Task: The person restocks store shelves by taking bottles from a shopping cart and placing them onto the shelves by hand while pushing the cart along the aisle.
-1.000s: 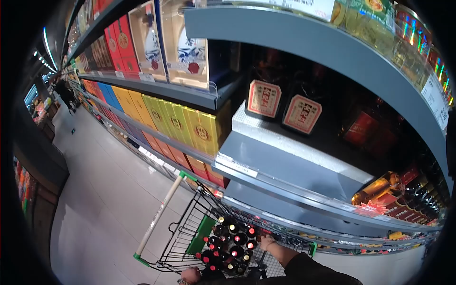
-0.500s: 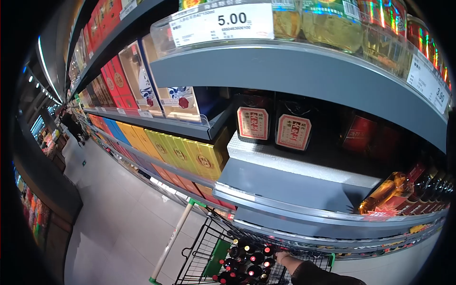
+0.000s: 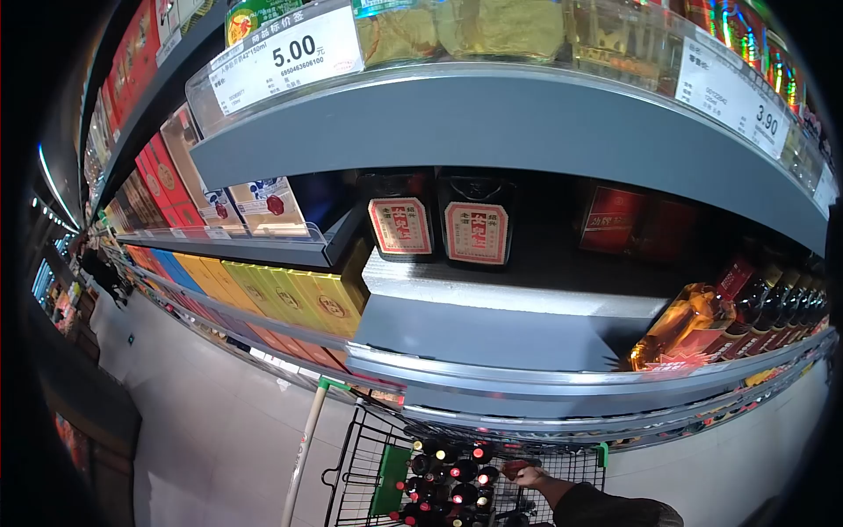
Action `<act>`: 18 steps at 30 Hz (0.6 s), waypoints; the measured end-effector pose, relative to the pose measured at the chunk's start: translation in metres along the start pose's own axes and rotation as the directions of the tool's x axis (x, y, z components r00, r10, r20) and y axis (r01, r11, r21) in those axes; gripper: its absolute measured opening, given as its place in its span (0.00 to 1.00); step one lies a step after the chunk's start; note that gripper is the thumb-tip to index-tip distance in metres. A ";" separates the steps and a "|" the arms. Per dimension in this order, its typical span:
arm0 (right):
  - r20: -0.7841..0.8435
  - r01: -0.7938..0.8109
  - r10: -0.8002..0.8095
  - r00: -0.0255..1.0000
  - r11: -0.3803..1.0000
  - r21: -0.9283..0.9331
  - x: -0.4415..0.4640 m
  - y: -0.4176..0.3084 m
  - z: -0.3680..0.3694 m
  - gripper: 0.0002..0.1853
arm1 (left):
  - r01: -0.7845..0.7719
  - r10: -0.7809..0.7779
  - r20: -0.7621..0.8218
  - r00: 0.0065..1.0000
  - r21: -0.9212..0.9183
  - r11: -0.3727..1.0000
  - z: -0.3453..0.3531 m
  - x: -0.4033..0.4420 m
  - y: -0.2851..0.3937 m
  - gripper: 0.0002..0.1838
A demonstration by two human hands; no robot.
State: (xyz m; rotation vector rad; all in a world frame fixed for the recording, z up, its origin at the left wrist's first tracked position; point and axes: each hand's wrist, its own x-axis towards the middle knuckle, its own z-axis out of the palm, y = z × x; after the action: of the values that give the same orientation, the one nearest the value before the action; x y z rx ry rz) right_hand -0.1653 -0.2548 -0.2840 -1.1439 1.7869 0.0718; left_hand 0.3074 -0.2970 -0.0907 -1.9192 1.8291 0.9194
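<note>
My right hand [image 3: 530, 476] reaches down into a wire shopping cart [image 3: 348, 457] at the bottom of the view, at the end of a dark sleeve [image 3: 606, 507]. Its fingers are closed around a reddish-brown object that looks like a small bottle [image 3: 518, 466], held low over the basket. Just left of it, several dark bottles [image 3: 463, 472] with red and pale yellow caps stand packed together in the cart. The bottle's lower end is hard to make out. My left hand is out of view.
The cart's pale handle bar [image 3: 305, 443] is on the left. Shelves hold two dark bottles with red-and-white labels [image 3: 399, 226], an amber bottle [image 3: 680, 327] and gift boxes [image 3: 281, 294]. A shelf edge [image 3: 492, 114] juts out overhead. A person [image 3: 103, 274] is far down the aisle.
The view has swung, so the shelves and the cart sit further left. My right hand has shifted slightly right of the packed bottles, and the reddish-brown bottle now shows in its fingers.
</note>
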 end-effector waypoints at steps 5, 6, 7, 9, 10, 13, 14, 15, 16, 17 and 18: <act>-0.087 0.060 -0.069 0.994 0.992 -0.108 -0.064 0.004 -0.017 0.24 | -0.061 0.061 0.000 0.998 -0.028 0.998 0.005 0.004 -0.002 0.16; -0.113 0.073 -0.088 0.990 0.989 -0.131 -0.078 0.005 -0.017 0.24 | -0.076 0.076 -0.001 0.997 -0.033 0.997 0.006 0.005 -0.004 0.16; -0.137 0.086 -0.107 0.985 0.984 -0.154 -0.099 0.003 -0.016 0.25 | -0.093 0.093 -0.001 0.996 -0.046 0.995 0.010 0.007 -0.006 0.16; -0.177 0.107 -0.143 0.974 0.974 -0.199 -0.134 0.002 -0.013 0.25 | -0.142 0.143 0.005 0.990 -0.092 0.986 0.017 0.011 -0.013 0.16; -0.104 0.097 -0.115 0.988 0.982 -0.161 -0.146 0.000 -0.018 0.24 | -0.174 0.176 0.008 0.984 -0.124 0.977 0.023 0.013 -0.016 0.15; -0.222 0.088 -0.081 0.972 0.996 0.023 -0.227 -0.044 -0.049 0.21 | -0.266 0.325 0.044 0.945 -0.479 0.837 0.059 0.042 -0.028 0.15; -0.292 0.209 -0.167 0.942 0.971 0.118 -0.251 -0.055 -0.059 0.17 | -0.217 0.387 0.090 0.918 -0.703 0.678 0.078 0.063 -0.034 0.15; -0.328 0.243 -0.212 0.921 0.968 0.057 -0.261 -0.060 -0.063 0.16 | -0.155 0.462 0.129 0.877 -0.835 0.527 0.101 0.086 -0.040 0.14; -0.359 0.273 -0.257 0.897 0.962 -0.005 -0.270 -0.068 -0.067 0.15 | 0.056 0.320 0.241 0.916 -0.868 0.494 0.056 0.046 0.008 0.13; -0.370 0.268 -0.250 0.895 0.963 -0.003 -0.295 -0.093 -0.083 0.15 | 0.099 0.319 0.312 0.895 -0.836 0.540 0.053 0.051 0.025 0.14; -0.384 0.341 -0.320 0.866 0.940 -0.015 -0.322 -0.118 -0.104 0.13 | 0.063 0.444 0.310 0.841 -0.870 0.489 0.056 0.056 0.033 0.14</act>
State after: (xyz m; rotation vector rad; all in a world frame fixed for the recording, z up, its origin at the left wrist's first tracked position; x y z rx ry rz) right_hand -0.1254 -0.1591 0.0592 -1.4865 1.8805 -0.4315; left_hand 0.2606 -0.3075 -0.1620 -1.5749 1.3292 2.5442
